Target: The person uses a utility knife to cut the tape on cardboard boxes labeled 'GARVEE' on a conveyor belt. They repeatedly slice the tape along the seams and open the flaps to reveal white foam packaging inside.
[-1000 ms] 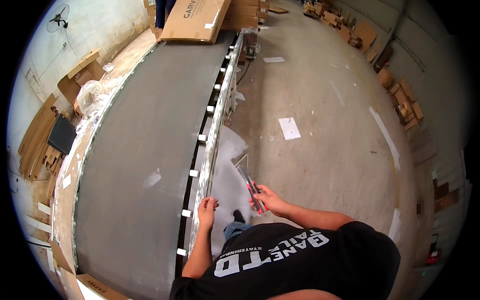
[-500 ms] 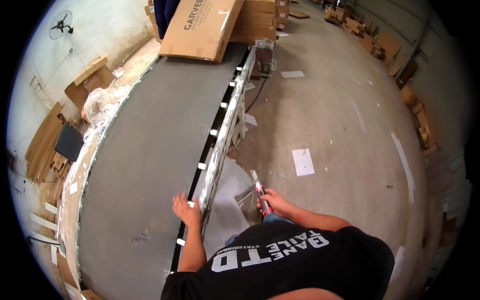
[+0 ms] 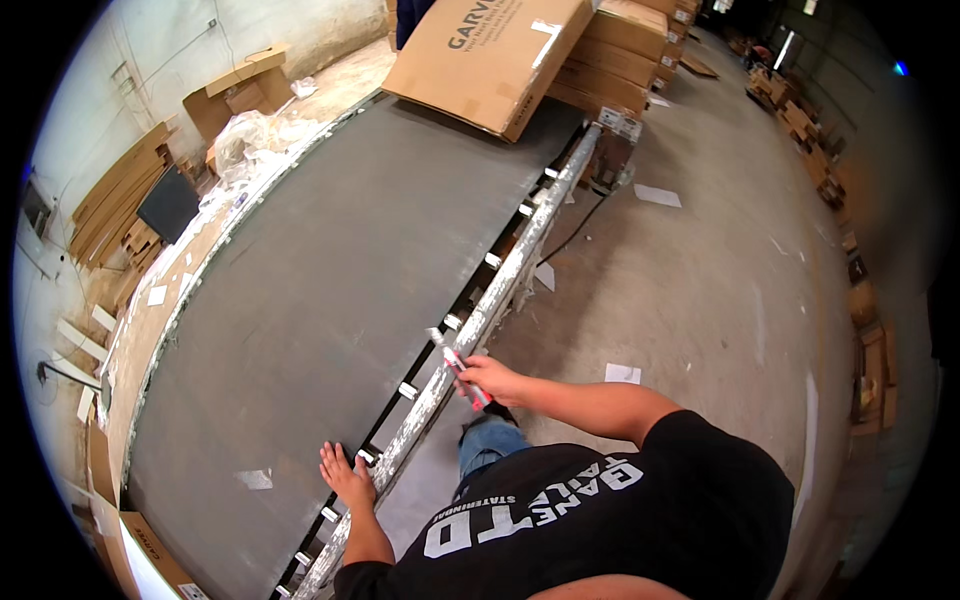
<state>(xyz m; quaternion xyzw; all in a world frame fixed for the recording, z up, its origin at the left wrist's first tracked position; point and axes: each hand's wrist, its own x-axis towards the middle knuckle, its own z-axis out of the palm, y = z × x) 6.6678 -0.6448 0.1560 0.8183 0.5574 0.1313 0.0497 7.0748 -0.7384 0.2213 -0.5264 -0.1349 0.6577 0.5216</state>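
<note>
My right hand (image 3: 490,377) grips a red and grey utility knife (image 3: 462,374) beside the conveyor's near rail. The knife's silver tip points up and left, over the rail and the belt's edge. Further down and to the left, my left hand (image 3: 347,476) is open, fingers spread, at the right edge of the grey conveyor belt (image 3: 290,300); whether it presses on the belt I cannot tell. A large flat cardboard box (image 3: 480,70) lies at the belt's far end.
The conveyor's worn white rail (image 3: 480,310) runs along its right side. Stacked cartons (image 3: 610,60) stand beyond the far box, near a person's dark clothing (image 3: 411,18). An opened carton (image 3: 158,560) sits at lower left. Paper sheets (image 3: 657,196) litter the floor.
The view has turned, so the conveyor slants more to the right. My right hand has brought the knife left, from above the floor to the rail. My left hand stays at the belt's edge.
</note>
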